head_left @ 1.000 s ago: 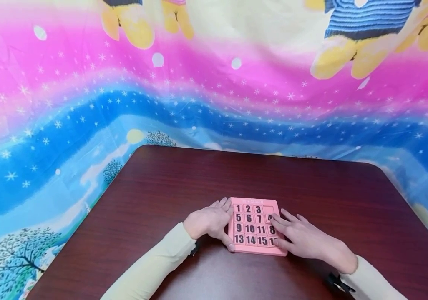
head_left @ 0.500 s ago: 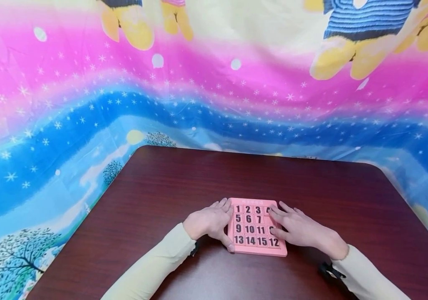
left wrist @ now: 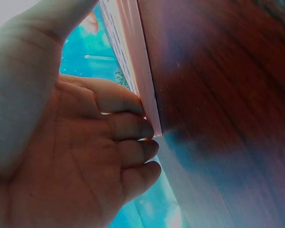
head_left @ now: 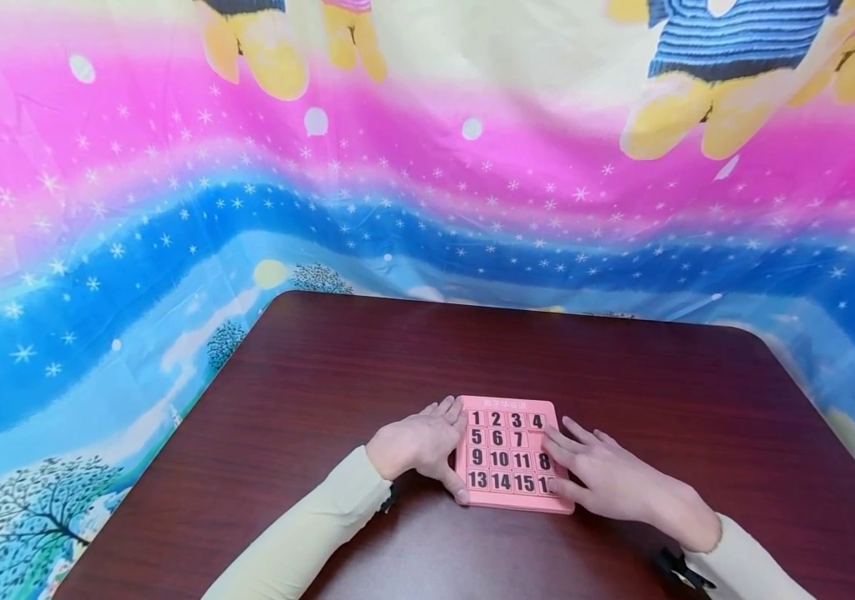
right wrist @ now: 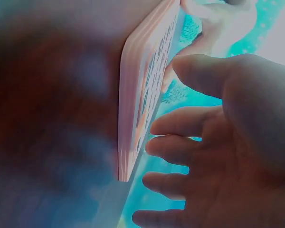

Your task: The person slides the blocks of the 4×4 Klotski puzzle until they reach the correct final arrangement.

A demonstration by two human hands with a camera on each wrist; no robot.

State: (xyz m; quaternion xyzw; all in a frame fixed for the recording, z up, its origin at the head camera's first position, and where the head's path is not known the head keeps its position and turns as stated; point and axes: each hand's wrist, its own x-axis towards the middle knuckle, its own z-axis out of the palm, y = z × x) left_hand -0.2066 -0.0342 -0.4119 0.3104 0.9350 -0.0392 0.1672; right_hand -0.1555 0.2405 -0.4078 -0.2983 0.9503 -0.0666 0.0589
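A pink sliding number puzzle (head_left: pixel 506 458) lies flat on the dark wooden table (head_left: pixel 397 350). Its top row reads 1, 2, 3, 4, and the space right of tile 7 is vacant, partly covered by a fingertip. Tile 8 sits below that space. My left hand (head_left: pixel 420 440) rests along the puzzle's left edge, fingers extended near the upper corner and thumb by the lower one. My right hand (head_left: pixel 611 471) reaches over the right edge with straight fingers. Its index fingertip is at the vacant space; its thumb partly hides the bottom-right tile. Both wrist views show the frame's side (left wrist: pixel 145 71) beside the fingers.
A cartoon-printed cloth (head_left: pixel 427 192) in pink and blue hangs behind and around the table. Pale sleeves (head_left: pixel 307 525) cover both forearms, with a black strap (head_left: pixel 682 571) near the right wrist.
Tile 4 has slid up from the second row into the top-right corner, opening the space below it. My right hand went up with it, then drew back down and right. My left hand stayed put.
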